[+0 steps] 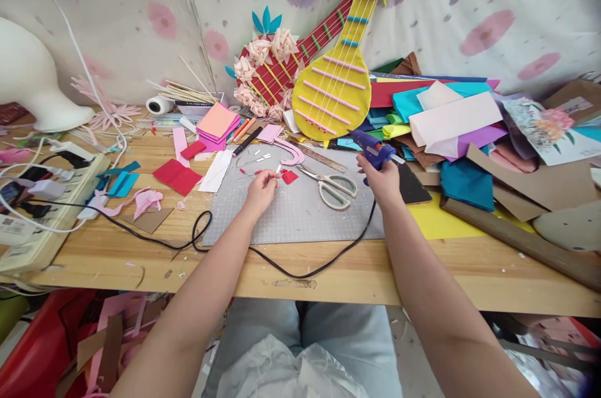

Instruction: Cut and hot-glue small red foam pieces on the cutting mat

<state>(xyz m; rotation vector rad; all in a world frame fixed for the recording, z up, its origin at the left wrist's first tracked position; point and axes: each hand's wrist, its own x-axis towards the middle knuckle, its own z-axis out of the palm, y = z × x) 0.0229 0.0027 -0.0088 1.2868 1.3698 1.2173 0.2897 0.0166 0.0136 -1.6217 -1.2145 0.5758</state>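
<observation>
Over the grey cutting mat, my left hand pinches a small white piece at its fingertips. My right hand is wrapped round a dark blue glue gun, whose nozzle points up and to the left. Scissors with pale handles lie partly open on the mat between my hands. Near my left fingertips are a red scrap and a pink curved strip. Several tiny white and red bits are scattered just beyond them.
A yellow paper lute and a red one with pink flowers lean at the back. Coloured sheets pile up at right. The black cord loops along the front from the power strip. A red sheet lies left.
</observation>
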